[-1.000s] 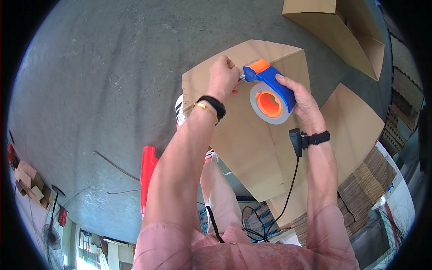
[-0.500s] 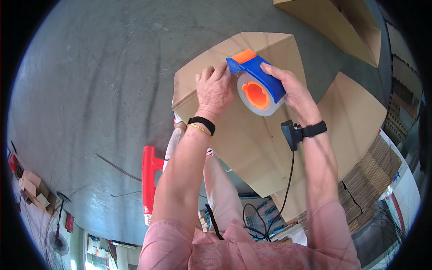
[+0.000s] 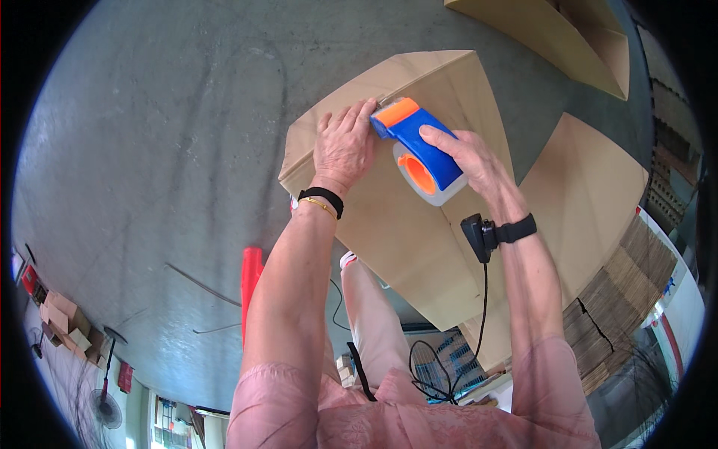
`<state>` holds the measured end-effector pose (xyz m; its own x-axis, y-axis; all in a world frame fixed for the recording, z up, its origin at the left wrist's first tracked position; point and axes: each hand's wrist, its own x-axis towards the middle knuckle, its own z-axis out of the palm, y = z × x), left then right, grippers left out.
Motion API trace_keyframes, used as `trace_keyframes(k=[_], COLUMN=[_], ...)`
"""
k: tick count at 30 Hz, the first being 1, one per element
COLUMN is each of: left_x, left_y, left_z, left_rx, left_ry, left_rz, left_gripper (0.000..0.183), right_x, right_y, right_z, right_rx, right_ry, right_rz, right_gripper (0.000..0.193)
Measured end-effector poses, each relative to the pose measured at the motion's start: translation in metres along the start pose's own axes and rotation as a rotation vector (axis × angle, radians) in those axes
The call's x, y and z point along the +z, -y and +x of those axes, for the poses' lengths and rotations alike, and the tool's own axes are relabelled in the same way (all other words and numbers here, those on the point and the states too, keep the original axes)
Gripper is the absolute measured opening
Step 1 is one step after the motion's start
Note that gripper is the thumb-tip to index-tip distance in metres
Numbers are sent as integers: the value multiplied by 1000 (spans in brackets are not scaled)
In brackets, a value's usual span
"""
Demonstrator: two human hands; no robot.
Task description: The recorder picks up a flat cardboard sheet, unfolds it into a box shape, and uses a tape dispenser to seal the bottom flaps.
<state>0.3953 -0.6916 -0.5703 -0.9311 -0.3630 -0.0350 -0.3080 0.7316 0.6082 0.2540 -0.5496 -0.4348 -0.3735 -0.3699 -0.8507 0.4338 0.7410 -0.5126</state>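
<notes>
A brown cardboard box lies in front of me, with a seam running along its far left side. My right hand grips a blue and orange tape dispenser that carries a roll of clear tape. Its orange roller end rests at or just above the seam; I cannot tell if it touches. Just left of that end, my left hand lies on the cardboard over the seam, fingers stretched forward and holding nothing. Any tape under the left fingers is hidden.
Another cardboard box stands at the far right on the grey floor. Stacked flat cardboard sits to my right. A red object is partly behind my left forearm. A black cable hangs from my right wrist.
The tape dispenser has tipped, and its roller end has come down slightly toward me and left. My left hand has shifted a little left, its fingers now straighter and flatter on the cardboard.
</notes>
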Motion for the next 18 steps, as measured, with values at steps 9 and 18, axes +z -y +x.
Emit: trace_keyframes(k=[9,18], left_x=[6,-4], left_y=[15,33], left_z=[11,27], left_rx=[15,9], left_ry=[-27,13], left_rz=[77,128], left_gripper=[55,55], right_x=[-1,-9], right_y=[-14,-16], right_z=[8,7], right_rx=[-11,28], right_ry=[-10,-28], right_rz=[96,43], right_gripper=[57,54])
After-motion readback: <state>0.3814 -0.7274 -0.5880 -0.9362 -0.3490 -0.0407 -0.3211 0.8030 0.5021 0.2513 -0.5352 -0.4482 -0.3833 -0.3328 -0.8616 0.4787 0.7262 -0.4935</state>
